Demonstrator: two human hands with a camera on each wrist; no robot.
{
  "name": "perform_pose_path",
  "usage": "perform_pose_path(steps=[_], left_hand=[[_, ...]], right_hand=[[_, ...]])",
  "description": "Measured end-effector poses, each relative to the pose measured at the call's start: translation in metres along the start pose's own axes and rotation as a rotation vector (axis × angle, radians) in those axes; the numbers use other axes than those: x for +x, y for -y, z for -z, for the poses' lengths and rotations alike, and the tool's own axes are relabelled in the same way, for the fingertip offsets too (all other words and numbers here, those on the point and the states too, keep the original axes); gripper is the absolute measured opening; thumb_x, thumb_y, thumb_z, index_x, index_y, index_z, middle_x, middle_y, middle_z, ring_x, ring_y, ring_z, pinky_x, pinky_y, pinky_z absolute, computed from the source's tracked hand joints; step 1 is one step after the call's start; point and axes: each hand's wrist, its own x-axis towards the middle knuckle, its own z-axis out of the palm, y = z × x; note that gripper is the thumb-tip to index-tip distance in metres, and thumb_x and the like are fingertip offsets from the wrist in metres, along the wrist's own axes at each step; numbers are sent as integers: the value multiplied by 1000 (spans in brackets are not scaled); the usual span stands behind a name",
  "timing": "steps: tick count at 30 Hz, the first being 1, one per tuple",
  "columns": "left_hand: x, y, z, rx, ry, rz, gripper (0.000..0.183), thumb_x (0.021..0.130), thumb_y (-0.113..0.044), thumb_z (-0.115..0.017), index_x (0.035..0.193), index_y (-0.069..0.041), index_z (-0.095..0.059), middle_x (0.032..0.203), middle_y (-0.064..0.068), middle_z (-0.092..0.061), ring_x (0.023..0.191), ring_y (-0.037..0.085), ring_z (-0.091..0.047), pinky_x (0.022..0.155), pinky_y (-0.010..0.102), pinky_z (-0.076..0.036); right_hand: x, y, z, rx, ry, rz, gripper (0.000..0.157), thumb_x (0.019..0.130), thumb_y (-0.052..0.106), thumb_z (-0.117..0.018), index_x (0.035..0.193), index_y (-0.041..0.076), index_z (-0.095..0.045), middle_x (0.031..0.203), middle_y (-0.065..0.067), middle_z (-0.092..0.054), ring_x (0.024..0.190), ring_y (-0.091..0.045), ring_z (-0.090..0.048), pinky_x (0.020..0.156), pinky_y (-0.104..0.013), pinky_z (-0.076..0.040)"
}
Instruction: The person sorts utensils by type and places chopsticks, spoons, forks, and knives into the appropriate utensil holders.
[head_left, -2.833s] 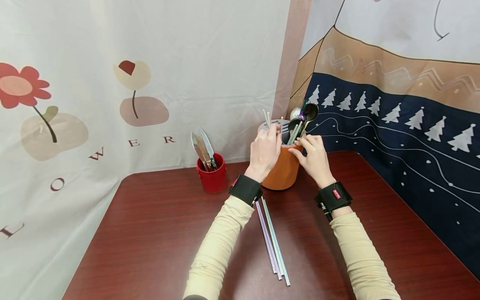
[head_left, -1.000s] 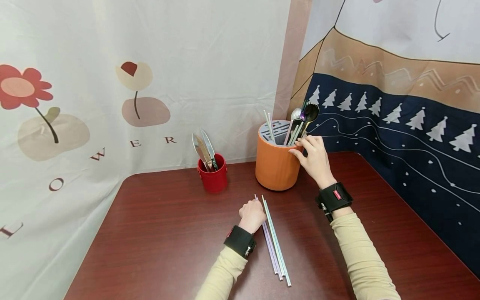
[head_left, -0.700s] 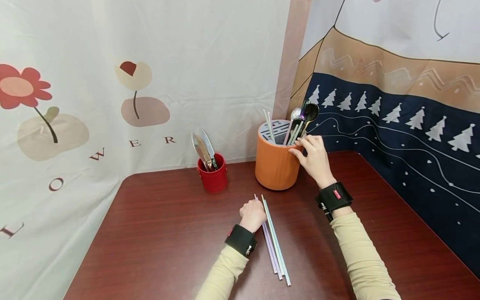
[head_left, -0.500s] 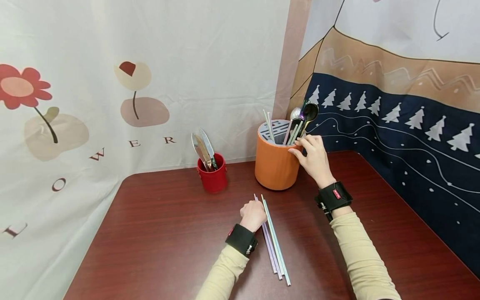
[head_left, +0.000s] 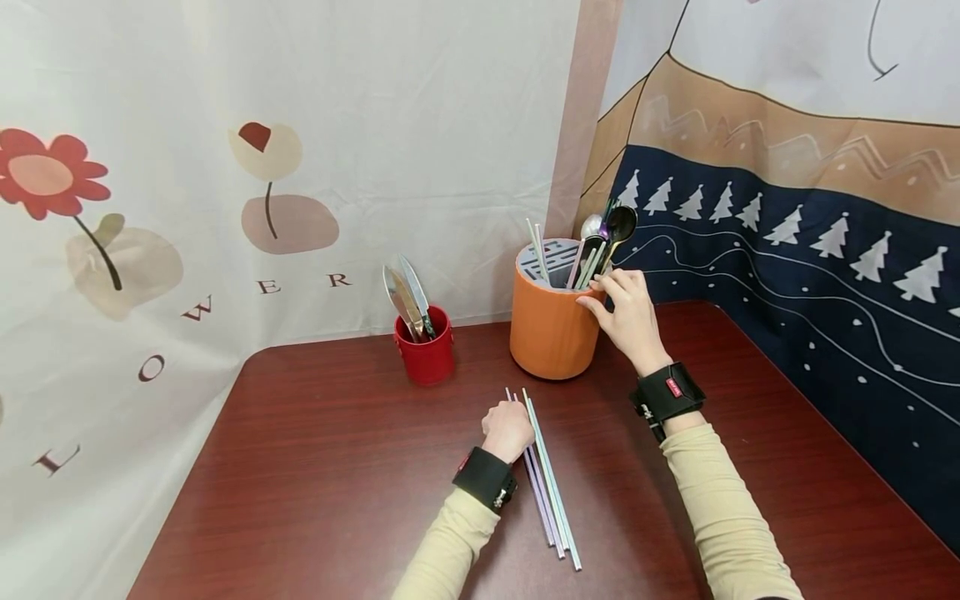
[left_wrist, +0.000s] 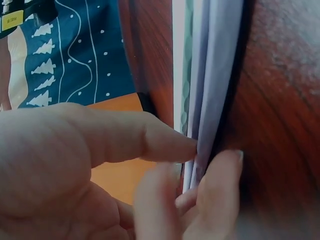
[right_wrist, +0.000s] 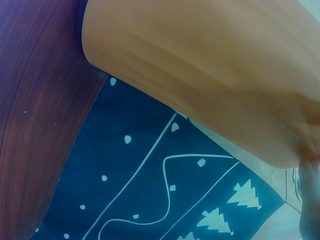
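Observation:
On the table my left hand [head_left: 507,431] bends over a bunch of pastel chopsticks [head_left: 553,500], lilac and pale green. In the left wrist view its thumb and fingers [left_wrist: 175,145] pinch a lilac chopstick [left_wrist: 220,65] near one end; the green ones lie alongside. My right hand [head_left: 628,317] grips the rim of an orange utensil holder [head_left: 555,333] at its right side. The holder has a grey slotted top [head_left: 558,258]. Chopsticks [head_left: 537,250], a silver spoon [head_left: 591,227] and a black spoon [head_left: 621,225] stand in it. In the right wrist view the holder's wall fills the upper part.
Left of the holder stands a red cup [head_left: 426,350] with several knives [head_left: 411,296] in it. The dark red-brown table [head_left: 337,467] meets a white printed cloth [head_left: 420,125] at the back and a navy tree-patterned cloth [head_left: 825,308] at the right.
My left hand has come down from the top of the holder to the chopsticks on the table. Lately the lilac chopsticks' far ends have spread slightly apart. My right hand has stayed at the rim.

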Motion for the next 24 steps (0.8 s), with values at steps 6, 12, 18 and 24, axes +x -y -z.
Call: perform_pose_path(steps=[6, 12, 18, 24], left_hand=[[4, -2, -1, 7, -4, 24, 14, 80, -14, -64, 87, -4, -71, 94, 16, -71, 77, 30, -68, 54, 38, -54], [3, 5, -1, -70, -78, -35, 14, 81, -10, -59, 71, -4, -67, 86, 19, -71, 70, 32, -68, 50, 40, -53], [4, 8, 16, -119, -103, -47, 17, 78, -8, -61, 61, -6, -60, 78, 15, -69, 68, 32, -67, 48, 40, -51], [2, 1, 46, -152, -231, -36, 21, 81, -17, -67, 87, 1, -58, 82, 18, -66, 71, 35, -67, 53, 42, -53]], right_hand=[[0, 0, -1, -1, 1, 5, 29, 75, 20, -79, 90, -2, -67, 97, -17, -62, 96, -36, -47, 81, -43, -44], [0, 0, -1, -3, 2, 7, 29, 75, 21, -78, 90, -1, -67, 97, -17, -62, 96, -37, -48, 81, -44, -45], [0, 0, -1, -9, 8, 1, 27, 76, 20, -78, 89, 0, -67, 98, -16, -62, 96, -35, -48, 80, -44, -45], [-1, -2, -1, -7, 5, 0, 26, 76, 20, -78, 89, 0, -67, 98, -16, -63, 96, -34, -47, 80, -44, -44]])
